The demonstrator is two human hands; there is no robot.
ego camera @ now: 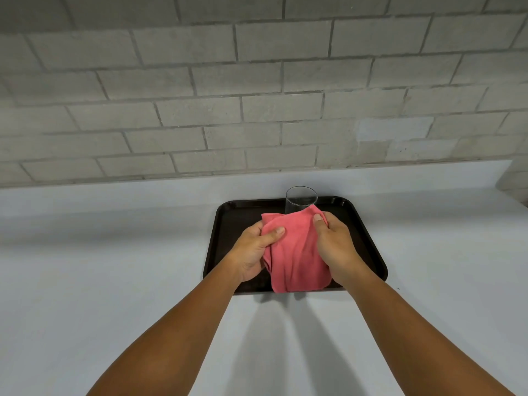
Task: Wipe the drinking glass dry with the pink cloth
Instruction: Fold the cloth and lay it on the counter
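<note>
I have the soft pink cloth (295, 252) gathered up between both hands above the black rectangular plastic tray (225, 241). My left hand (251, 252) is closed on the cloth's left edge, thumb pressed across the front of the fabric and fingers tucked behind it. My right hand (335, 245) is clamped on the right side, thumb on top near the upper corner, the other fingers curled out of view underneath. The cloth hangs loosely in folds between them, its lower end drooping over the near rim of the tray. The clear cylindrical drinking glass (301, 199) stands upright at the far edge of the tray, just behind the cloth's upper corner; neither hand touches it. The tray sits on a pale grey countertop (114, 252) that runs up to a grey brick wall (257, 81)
</note>
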